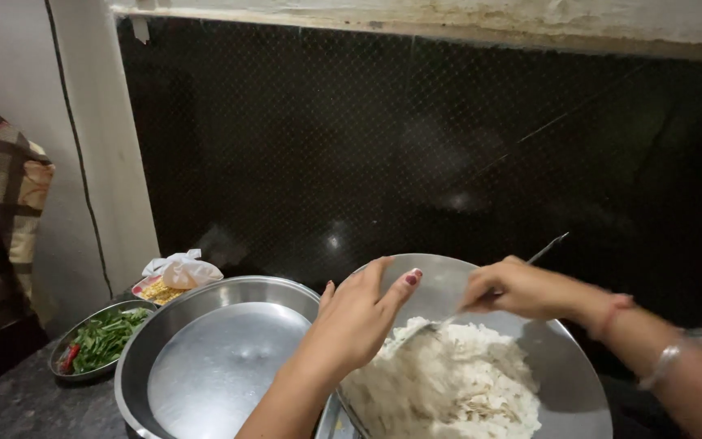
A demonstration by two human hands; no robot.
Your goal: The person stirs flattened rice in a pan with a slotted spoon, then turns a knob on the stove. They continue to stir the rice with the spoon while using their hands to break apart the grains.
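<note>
Your right hand (522, 289), fingers clamped on a spoon (448, 319) in flaked rice (448, 382); left hand (359, 317) fingers apart, steadying the steel bowl (566, 382).

Rice-filled pan (562, 382) at counter (18, 406) right, empty bowl (213, 358) touching its left, plate of greens (99, 341) further left, bag (184, 268) behind it, spoon (448, 321) in the rice.
</note>
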